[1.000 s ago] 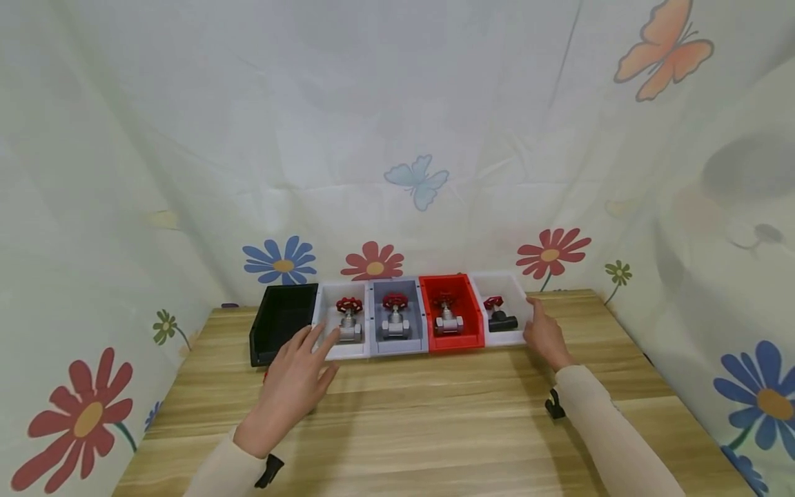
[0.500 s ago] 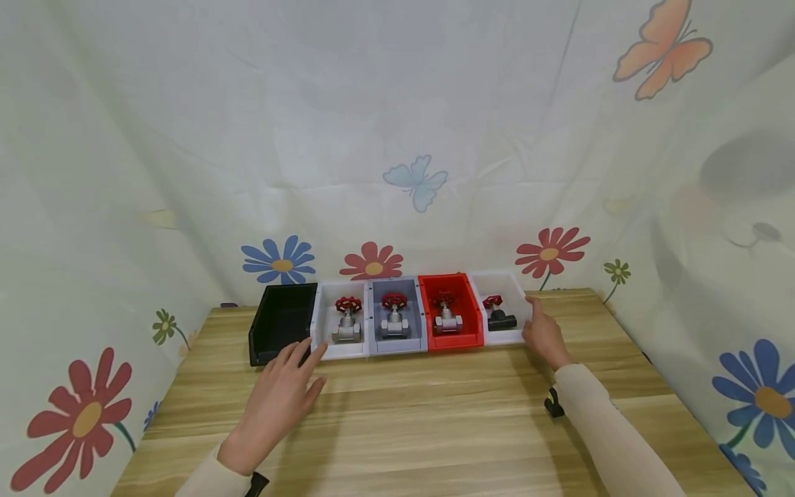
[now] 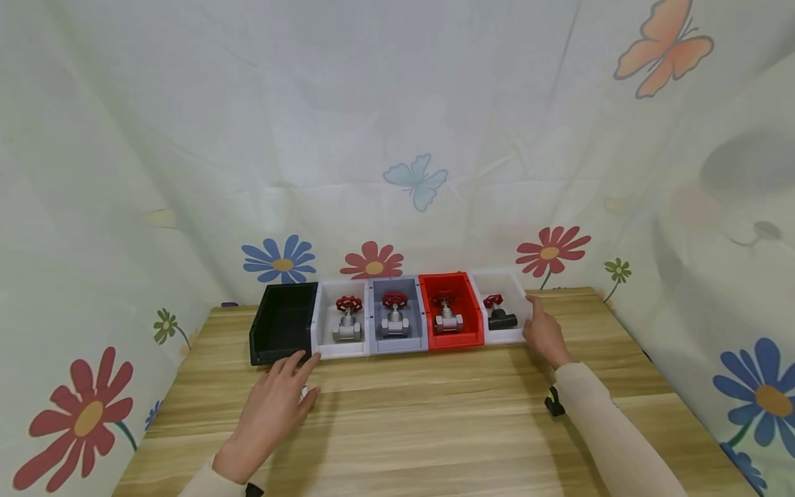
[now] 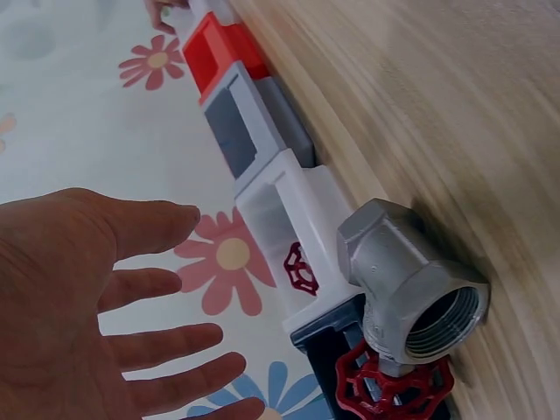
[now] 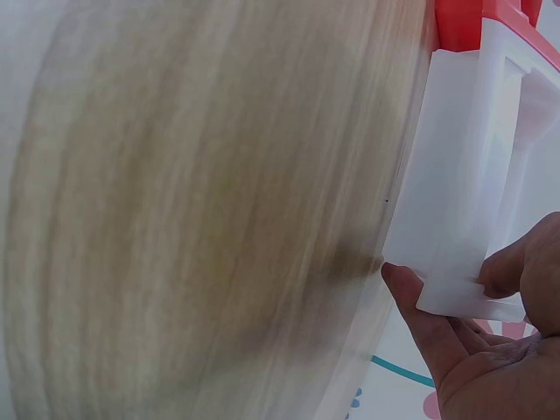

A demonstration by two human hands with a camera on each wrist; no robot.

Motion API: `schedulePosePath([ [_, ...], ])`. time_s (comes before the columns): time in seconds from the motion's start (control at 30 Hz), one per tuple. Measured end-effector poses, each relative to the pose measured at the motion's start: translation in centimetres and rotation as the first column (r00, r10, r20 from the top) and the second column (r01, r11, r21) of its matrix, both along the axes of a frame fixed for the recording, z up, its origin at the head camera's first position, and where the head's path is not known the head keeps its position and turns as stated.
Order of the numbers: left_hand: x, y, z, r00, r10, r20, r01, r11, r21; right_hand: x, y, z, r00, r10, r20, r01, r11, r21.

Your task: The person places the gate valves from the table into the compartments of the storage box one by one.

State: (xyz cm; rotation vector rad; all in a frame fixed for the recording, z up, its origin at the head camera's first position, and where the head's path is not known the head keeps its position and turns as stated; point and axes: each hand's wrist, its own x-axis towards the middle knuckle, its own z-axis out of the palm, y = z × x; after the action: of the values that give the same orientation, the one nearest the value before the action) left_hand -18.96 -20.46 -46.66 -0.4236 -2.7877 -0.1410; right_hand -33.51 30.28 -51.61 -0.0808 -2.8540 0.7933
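Note:
My left hand (image 3: 273,407) hovers low over the table before the black bin (image 3: 282,355), its fingers spread and holding nothing. Below it is a silver gate valve (image 4: 407,284) with a red handwheel (image 4: 385,389). In the head view that valve is mostly hidden by the hand. With thumb inside and fingers outside, my right hand (image 5: 490,350) pinches the side wall of the right-hand white bin (image 5: 446,175). A black valve (image 3: 502,319) with a red handle lies in this bin.
Between the black bin and the right-hand white bin stand another white bin (image 3: 343,350), a grey bin (image 3: 400,344) and a red bin (image 3: 456,340), each with a silver valve. The row is at the back of the wooden table (image 3: 435,428), against a flowered curtain (image 3: 397,124).
My left hand has drawn back toward me and a little left, away from the left-hand white bin. The right hand stays at the bin wall.

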Motion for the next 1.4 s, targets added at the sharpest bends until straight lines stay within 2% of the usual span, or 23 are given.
schedulePosePath([
  [0.17, 0.1, -0.4, -0.8, 1.0, -0.013, -0.021, 0.013, 1.0, 0.022, 0.0, -0.2, 0.1, 1.0, -0.005, 0.012, 0.005, 1.0, -0.007],
  [0.37, 0.2, -0.9, -1.7, 1.0, -0.006, -0.014, 0.006, 0.999, 0.049, 0.1, -0.3, 0.2, 1.0, -0.015, 0.02, 0.015, 1.0, -0.006],
  [0.67, 0.0, -1.2, -2.4, 0.997, 0.01, 0.078, -0.013, 0.999, 0.029, 0.0, -0.2, 0.1, 1.0, -0.01, 0.023, 0.011, 1.0, -0.007],
  [1.03, -0.3, -1.7, -3.1, 0.992, 0.023, 0.125, -0.029, 0.999, 0.045, 0.0, -0.1, 0.0, 1.0, -0.006, 0.023, 0.006, 1.0, -0.002],
  [1.4, -0.4, -2.2, -3.6, 0.995, 0.048, 0.083, -0.05, 0.999, 0.019, 0.0, -0.2, -0.1, 1.0, -0.004, 0.005, 0.004, 1.0, -0.014],
])
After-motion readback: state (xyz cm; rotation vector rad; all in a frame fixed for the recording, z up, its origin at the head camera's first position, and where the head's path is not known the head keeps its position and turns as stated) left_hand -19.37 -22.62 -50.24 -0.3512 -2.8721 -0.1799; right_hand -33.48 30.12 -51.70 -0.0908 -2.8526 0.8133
